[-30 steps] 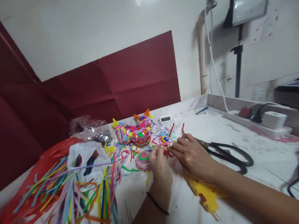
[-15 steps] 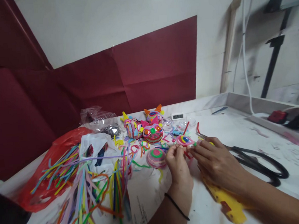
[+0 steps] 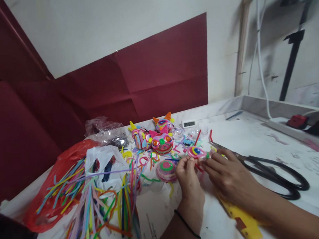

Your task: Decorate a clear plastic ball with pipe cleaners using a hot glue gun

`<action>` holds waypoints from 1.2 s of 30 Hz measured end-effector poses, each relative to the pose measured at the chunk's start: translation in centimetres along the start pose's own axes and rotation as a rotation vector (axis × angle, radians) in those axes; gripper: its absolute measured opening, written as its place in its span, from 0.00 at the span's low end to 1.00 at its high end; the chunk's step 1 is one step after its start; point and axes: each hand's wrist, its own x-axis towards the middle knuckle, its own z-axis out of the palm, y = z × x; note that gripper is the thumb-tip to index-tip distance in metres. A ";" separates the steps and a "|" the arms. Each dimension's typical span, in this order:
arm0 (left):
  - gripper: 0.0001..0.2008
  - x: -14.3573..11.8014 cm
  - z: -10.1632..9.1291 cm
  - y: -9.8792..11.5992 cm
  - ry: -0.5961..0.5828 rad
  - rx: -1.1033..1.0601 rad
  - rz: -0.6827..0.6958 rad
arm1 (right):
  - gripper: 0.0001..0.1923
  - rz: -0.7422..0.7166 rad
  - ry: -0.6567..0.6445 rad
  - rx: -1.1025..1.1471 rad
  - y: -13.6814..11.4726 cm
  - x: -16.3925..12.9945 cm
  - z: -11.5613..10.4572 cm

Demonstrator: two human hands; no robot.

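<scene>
Both hands meet over a rounded pink pipe-cleaner piece point(image 3: 196, 152) with a blue-and-yellow eye shape on top. My left hand point(image 3: 190, 179) pinches its near edge between thumb and fingers. Bent over its near right side are the fingers of my right hand point(image 3: 226, 169); their tips are partly hidden. A bit of red pipe cleaner point(image 3: 199, 167) shows between the hands. Beside my left hand lies a round pink coiled piece with a green-and-pink centre point(image 3: 166, 170). Black-handled scissors point(image 3: 274, 173) and a yellow glue gun point(image 3: 243, 219) lie by my right hand and forearm.
Several finished animal heads point(image 3: 162, 143) stand at the back, near a small digital display point(image 3: 188, 124). Loose pipe cleaners point(image 3: 86, 213), a red plastic bag point(image 3: 34, 214) and a paper sheet point(image 3: 150, 212) cover the left. A power strip point(image 3: 281, 122) runs along the right edge.
The pink piece shows a little more of its face above my fingers. Both hands have hardly shifted; the whole view has tilted slightly.
</scene>
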 end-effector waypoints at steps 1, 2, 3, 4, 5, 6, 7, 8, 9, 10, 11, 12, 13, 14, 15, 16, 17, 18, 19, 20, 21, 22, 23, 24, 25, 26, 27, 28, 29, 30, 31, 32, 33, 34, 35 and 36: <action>0.07 0.0 0.0 0.1 -0.003 -0.002 -0.005 | 0.11 0.002 -0.005 -0.005 0.0 0.0 0.0; 0.07 0.0 0.0 0.2 0.002 0.003 -0.011 | 0.11 0.006 -0.014 -0.007 0.0 0.0 0.1; 0.06 0.0 0.0 0.3 0.012 0.012 -0.020 | 0.10 0.012 -0.026 -0.007 0.0 0.0 0.2; 0.06 0.0 0.0 0.4 0.022 0.021 -0.029 | 0.10 0.020 -0.036 -0.004 0.0 0.1 0.2; 0.06 0.0 0.0 0.6 0.031 0.031 -0.036 | 0.10 0.030 -0.043 -0.001 0.0 0.1 0.2; 0.06 0.0 0.0 0.8 0.026 0.033 -0.049 | 0.09 0.040 -0.044 0.004 0.0 0.1 0.3; 0.06 0.0 0.1 1.0 0.022 0.029 -0.061 | 0.09 0.046 -0.039 0.009 0.1 0.1 0.3; 0.06 0.0 0.2 1.2 0.020 0.025 -0.071 | 0.08 0.049 -0.029 0.014 0.1 0.2 0.3; 0.05 0.0 0.3 1.4 0.021 0.024 -0.077 | 0.08 0.051 -0.017 0.020 0.1 0.2 0.3; 0.05 0.0 0.5 1.5 0.025 0.027 -0.079 | 0.07 0.054 -0.006 0.027 0.1 0.2 0.3; 0.05 0.0 0.6 1.6 0.030 0.032 -0.072 | 0.07 0.057 0.002 0.034 0.1 0.2 0.3; 0.05 0.0 0.6 1.7 0.034 0.042 -0.061 | 0.07 0.061 0.009 0.039 0.1 0.2 0.3; 0.05 0.0 0.5 1.7 0.036 0.056 -0.041 | 0.07 0.067 0.013 0.044 0.1 0.2 0.3; 0.05 0.0 0.4 1.7 0.040 0.078 -0.017 | 0.07 0.073 0.014 0.049 0.1 0.2 0.3; 0.05 0.0 0.1 1.6 0.043 0.104 0.001 | 0.08 0.077 0.013 0.050 0.0 0.2 0.4; 0.05 0.1 -0.3 1.6 0.058 0.165 0.049 | 0.08 0.078 0.015 0.048 0.0 0.2 0.4; 0.05 0.1 -0.7 1.7 0.099 0.257 0.142 | 0.09 0.078 0.019 0.045 0.0 0.2 0.4; 0.08 0.1 -1.3 1.8 0.113 0.298 0.176 | 0.10 0.075 0.029 0.040 -0.1 0.2 0.4; 0.13 0.2 -1.7 1.9 0.126 0.323 0.197 | 0.11 0.072 0.043 0.037 -0.2 0.2 0.4; 0.16 0.3 -2.2 2.0 0.134 0.344 0.210 | 0.12 0.071 0.062 0.036 -0.3 0.2 0.4; 0.17 0.4 -2.5 2.0 0.141 0.357 0.216 | 0.13 0.073 0.084 0.039 -0.4 0.1 0.4; 0.15 0.6 -2.7 2.0 0.139 0.367 0.211 | 0.14 0.081 0.101 0.046 -0.5 0.1 0.4; 0.12 0.7 -2.7 1.9 0.138 0.376 0.202 | 0.15 0.093 0.117 0.056 -0.6 0.1 0.5; 0.10 0.9 -2.7 1.8 0.140 0.373 0.176 | 0.15 0.107 0.123 0.068 -0.7 0.0 0.5; 0.08 1.0 -2.5 1.6 0.144 0.363 0.141 | 0.14 0.122 0.124 0.080 -0.8 0.0 0.6; 0.07 1.1 -2.2 1.4 0.152 0.350 0.106 | 0.14 0.135 0.124 0.092 -0.9 0.0 0.6; 0.08 1.2 -1.9 1.2 0.163 0.331 0.075 | 0.14 0.147 0.122 0.100 -1.0 0.0 0.7; 0.09 1.2 -1.6 1.1 0.173 0.305 0.045 | 0.14 0.157 0.120 0.104 -1.1 0.0 0.7; 0.11 1.1 -1.2 1.0 0.182 0.281 0.029 | 0.14 0.166 0.119 0.107 -1.1 0.1 0.7; 0.12 1.1 -0.9 1.0 0.190 0.245 0.012 | 0.15 0.175 0.117 0.108 -1.1 0.1 0.7; 0.13 1.0 -0.6 1.0 0.192 0.215 -0.011 | 0.15 0.182 0.113 0.112 -1.1 0.1 0.7; 0.14 0.9 -0.3 1.1 0.198 0.187 -0.029 | 0.16 0.185 0.109 0.116 -1.1 0.1 0.6; 0.14 0.8 -0.1 1.2 0.202 0.165 -0.052 | 0.16 0.186 0.107 0.122 -1.1 0.1 0.6; 0.14 0.7 0.1 1.4 0.206 0.151 -0.072 | 0.16 0.188 0.107 0.128 -1.1 0.1 0.6; 0.14 0.6 0.2 1.5 0.214 0.143 -0.084 | 0.16 0.190 0.109 0.131 -1.0 0.1 0.5; 0.14 0.5 0.3 1.6 0.216 0.140 -0.090 | 0.16 0.193 0.113 0.128 -1.0 0.1 0.5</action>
